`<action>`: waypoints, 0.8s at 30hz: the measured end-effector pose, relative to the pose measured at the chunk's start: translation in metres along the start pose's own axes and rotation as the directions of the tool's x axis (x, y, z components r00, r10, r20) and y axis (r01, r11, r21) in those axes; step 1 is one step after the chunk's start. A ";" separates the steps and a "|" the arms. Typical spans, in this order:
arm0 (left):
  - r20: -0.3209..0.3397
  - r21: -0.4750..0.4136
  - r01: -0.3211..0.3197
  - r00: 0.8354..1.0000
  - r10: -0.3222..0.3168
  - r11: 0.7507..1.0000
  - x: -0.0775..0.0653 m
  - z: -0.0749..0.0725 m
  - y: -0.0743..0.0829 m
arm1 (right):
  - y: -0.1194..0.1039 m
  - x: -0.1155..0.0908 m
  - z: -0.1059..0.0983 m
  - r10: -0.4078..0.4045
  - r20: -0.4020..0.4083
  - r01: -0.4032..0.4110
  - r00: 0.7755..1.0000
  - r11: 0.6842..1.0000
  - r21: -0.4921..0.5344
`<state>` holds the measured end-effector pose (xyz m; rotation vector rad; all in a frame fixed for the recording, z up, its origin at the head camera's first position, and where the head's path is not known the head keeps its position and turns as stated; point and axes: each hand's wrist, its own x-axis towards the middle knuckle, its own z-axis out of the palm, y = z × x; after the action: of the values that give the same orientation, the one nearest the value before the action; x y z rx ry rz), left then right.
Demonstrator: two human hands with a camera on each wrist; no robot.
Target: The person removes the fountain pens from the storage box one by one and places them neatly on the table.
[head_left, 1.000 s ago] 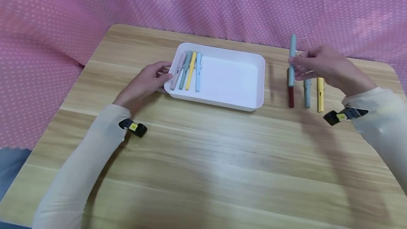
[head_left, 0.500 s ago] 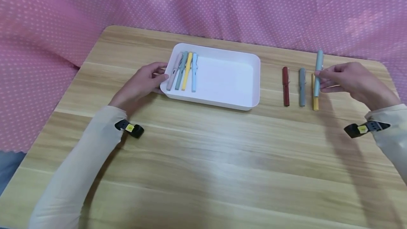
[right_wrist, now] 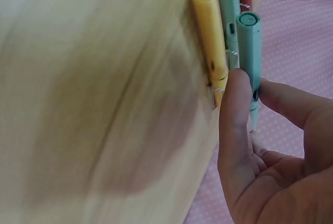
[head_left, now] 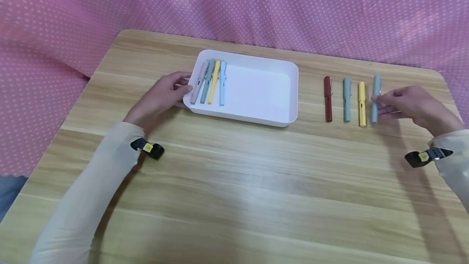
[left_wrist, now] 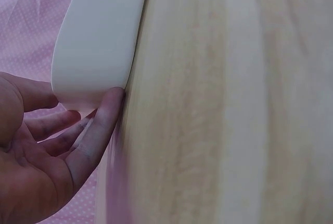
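Note:
At the tray's left end, my left hand (head_left: 159, 95) grips the white plastic tray (head_left: 261, 122), thumb at the rim and fingers against the outer wall. Inside lie a pale mauve pen (head_left: 199, 82), a grey-green pen (head_left: 208, 81), a yellow pen (head_left: 214, 82) and a light blue pen (head_left: 222, 83), side by side. My right hand (head_left: 414, 103) pinches a blue-green pen (right_wrist: 250, 47) between thumb and fingers, at the right end of a row on the table. To its left are another yellow pen (head_left: 362, 104), a grey-blue pen (head_left: 347, 100) and a dark red pen (head_left: 327, 99).
The wood-grain table (head_left: 234, 182) stretches in front of the tray and pens. A pink dotted cloth (head_left: 234, 7) hangs behind its back edge. Each sleeve carries a black wrist camera, the left camera (head_left: 148, 148) and the right camera (head_left: 426, 157).
My right hand has carried the blue-green pen rightward, from above the dark red pen past the yellow one, and lowered it toward the table. The left hand keeps its grip on the tray.

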<state>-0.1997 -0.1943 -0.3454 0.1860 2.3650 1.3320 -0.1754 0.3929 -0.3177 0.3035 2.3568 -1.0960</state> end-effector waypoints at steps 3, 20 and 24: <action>-0.003 0.003 0.008 1.000 -0.008 1.000 0.000 0.000 0.000 | 0.007 0.000 0.000 0.010 0.010 -0.010 1.000 1.000 -0.018; -0.003 0.025 0.010 1.000 -0.010 1.000 0.001 0.000 0.000 | 0.024 0.005 0.004 0.050 -0.015 -0.052 0.999 0.995 -0.087; -0.004 0.029 0.012 1.000 -0.012 1.000 0.000 0.000 0.001 | 0.026 0.006 0.005 0.056 -0.027 -0.058 0.998 0.995 -0.083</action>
<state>-0.1999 -0.1937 -0.3452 0.1775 2.3862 1.2942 -0.1685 0.4056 -0.3402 0.3529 2.3933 -0.9688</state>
